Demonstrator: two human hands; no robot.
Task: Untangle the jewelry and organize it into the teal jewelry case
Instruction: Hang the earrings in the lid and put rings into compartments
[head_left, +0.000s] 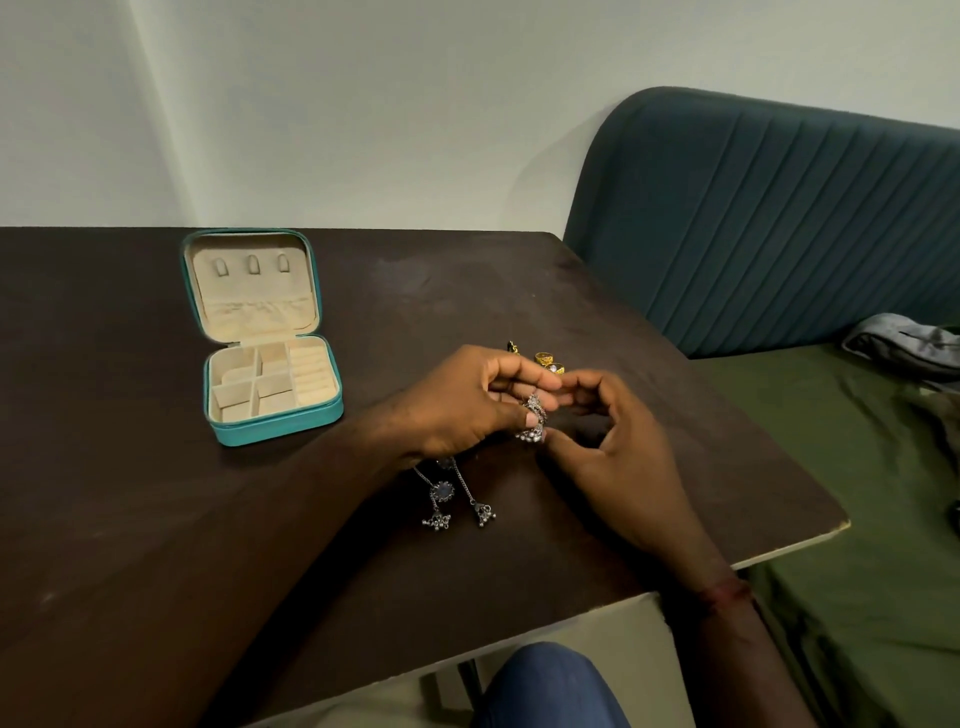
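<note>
The teal jewelry case (278, 425) lies open on the dark table, its beige compartments bare. My left hand (462, 402) pinches a tangled clump of silver jewelry (534, 423) just above the table. Two silver chains with bell-shaped drops (457, 501) hang from that clump and rest on the tabletop. My right hand (613, 441) curls beside the clump, with its fingertips touching it. Two gold rings (549, 362) lie just behind my fingers, next to a small dark and gold piece (511, 346).
The dark wooden table (156, 519) ends in a pale edge at the front right. A bed with a green sheet (831, 467) and a teal padded headboard (779, 218) stands to the right. Grey cloth (904, 343) lies on it.
</note>
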